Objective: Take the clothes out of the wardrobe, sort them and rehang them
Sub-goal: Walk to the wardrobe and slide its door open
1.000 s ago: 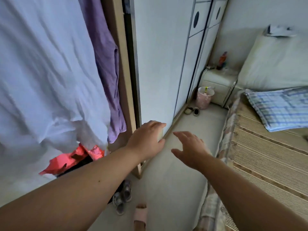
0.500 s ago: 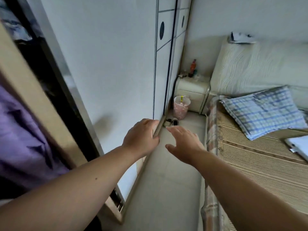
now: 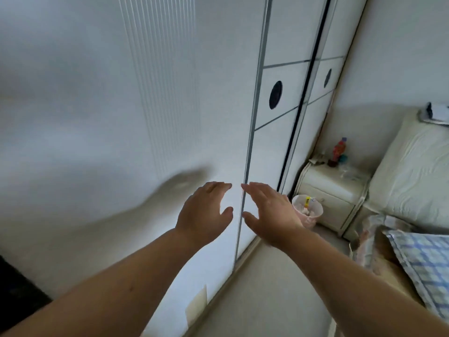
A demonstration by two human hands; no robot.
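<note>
A white sliding wardrobe door point(image 3: 121, 117) fills the left and middle of the view. Its metal edge point(image 3: 247, 154) runs down between my hands. My left hand point(image 3: 204, 212) reaches toward the door face just left of that edge, fingers relaxed and holding nothing. My right hand point(image 3: 269, 212) is stretched out just right of the edge, also holding nothing. Whether either hand touches the door is unclear. No clothes are in view. A dark gap point(image 3: 14, 288) shows at the lower left.
Further white door panels with round black handles point(image 3: 275, 94) continue to the right. A bedside cabinet point(image 3: 332, 190) with a bottle point(image 3: 339, 149) stands in the corner, a pink waste bin point(image 3: 308, 212) before it. The bed with a checked pillow point(image 3: 427, 263) lies right.
The view has swung right, away from the hanging clothes, which have left the frame. My left hand has let go of the door edge. Both hands now hover on either side of it.
</note>
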